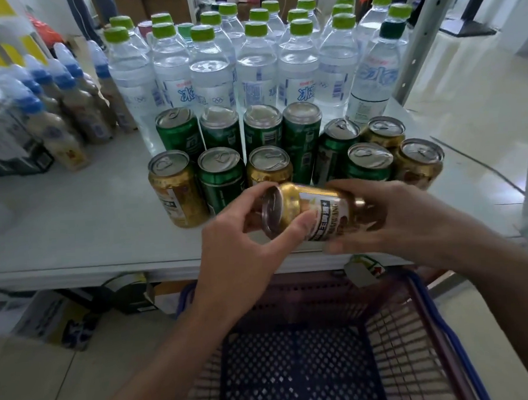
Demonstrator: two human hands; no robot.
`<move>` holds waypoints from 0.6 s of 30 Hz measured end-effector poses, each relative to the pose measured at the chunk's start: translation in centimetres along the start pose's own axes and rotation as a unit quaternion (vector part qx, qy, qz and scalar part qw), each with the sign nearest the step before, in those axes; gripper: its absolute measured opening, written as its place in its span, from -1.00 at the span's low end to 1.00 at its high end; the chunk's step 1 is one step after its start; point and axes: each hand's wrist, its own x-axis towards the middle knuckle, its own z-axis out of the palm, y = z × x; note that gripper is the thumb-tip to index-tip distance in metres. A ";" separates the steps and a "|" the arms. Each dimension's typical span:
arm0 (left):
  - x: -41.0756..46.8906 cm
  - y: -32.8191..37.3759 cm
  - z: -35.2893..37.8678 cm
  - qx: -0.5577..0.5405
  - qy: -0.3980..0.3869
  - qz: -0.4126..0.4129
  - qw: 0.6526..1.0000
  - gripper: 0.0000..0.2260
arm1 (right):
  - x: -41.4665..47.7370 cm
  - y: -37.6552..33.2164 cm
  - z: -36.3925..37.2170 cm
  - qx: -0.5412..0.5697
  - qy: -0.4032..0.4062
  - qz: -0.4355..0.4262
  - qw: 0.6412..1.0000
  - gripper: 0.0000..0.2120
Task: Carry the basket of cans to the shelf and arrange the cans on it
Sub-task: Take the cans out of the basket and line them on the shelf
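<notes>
both hands grip one gold can (pixel 317 211), which lies on its side in the air just above the front edge of the shelf (pixel 76 232): the left hand (pixel 243 240) curls thumb and fingers round the rim of the end nearer the camera, and the right hand (pixel 396 218) wraps round the other end. right behind it the standing cans (pixel 221 177), green and gold, fill two tight rows, most of them touching their neighbours. the basket (pixel 395 330) sits below the shelf edge, under the forearms, and no cans show on the part of its floor that is visible, so this looks like one of the last to place. the main risk, as i judge it, lies in the turn. the can has to come upright, and only a narrow strip of bare shelf lies in front of the front row. if an end swings wide while it tips up, it can knock a front can into the one behind and set several rocking. if it lands too close to the edge, a nudge can send it off into the basket or onto the floor. smooth metal held by the ends can also slip when one hand lets go. farther back, the water bottles (pixel 211 69) stand close behind the cans, and the brown bottles (pixel 71 117) are off to the left, so a hard shove can carry through to the water bottles.
</notes>
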 end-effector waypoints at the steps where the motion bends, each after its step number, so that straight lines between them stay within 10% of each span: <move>1: 0.1 -0.1 0.4 0.038 0.010 0.024 0.999 -0.50 | 0.2 0.1 0.8 -0.049 0.005 0.005 0.999 -0.18; 18: 0.2 -2.3 3.9 0.167 -0.040 0.250 0.953 -0.55 | 2.1 1.7 7.5 -0.176 0.160 0.055 0.970 -0.63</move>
